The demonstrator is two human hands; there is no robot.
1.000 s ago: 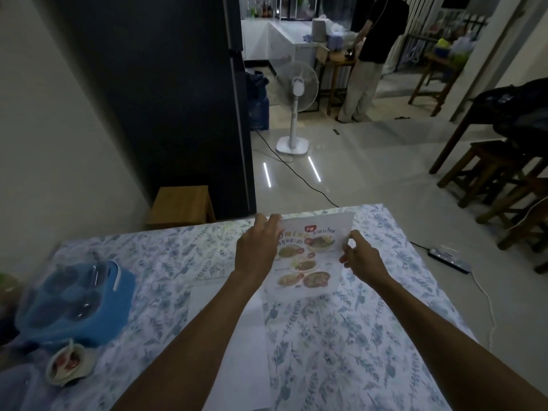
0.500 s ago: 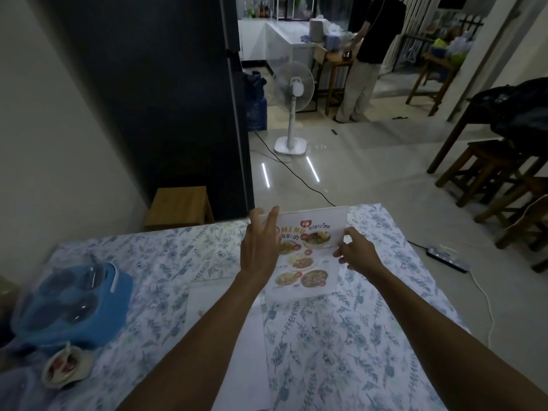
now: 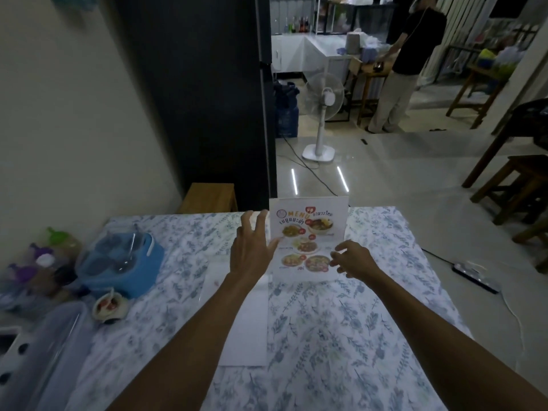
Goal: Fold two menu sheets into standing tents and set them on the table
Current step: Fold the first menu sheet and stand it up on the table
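Nearest the camera, two bare forearms reach forward over a table covered in a blue-and-white leaf-print cloth. Under the left forearm a plain white sheet lies flat on the cloth, partly hidden by the arm.

At the left edge sit a clear lidded box, a small cup with something red inside, and a blue tub. Behind them are blurred bottles with purple and green caps.

Further out, the left hand is open, fingers spread, just beside the left edge of the menu. Whether its thumb touches the paper cannot be told. The right hand is loosely curled with fingers apart, at the menu's lower right corner and gripping nothing; contact with the paper is unclear.

The menu stands near the table's far edge, printed face toward the camera, showing a "MENU" heading and photos of dishes. Its upper part rises above the table's far edge, and its lower part slopes toward the hands.

Beyond the table are a wooden stool, a dark fridge and a white fan on a glossy floor. A person in a black top stands at a side table in the background, with wooden stools to the right.
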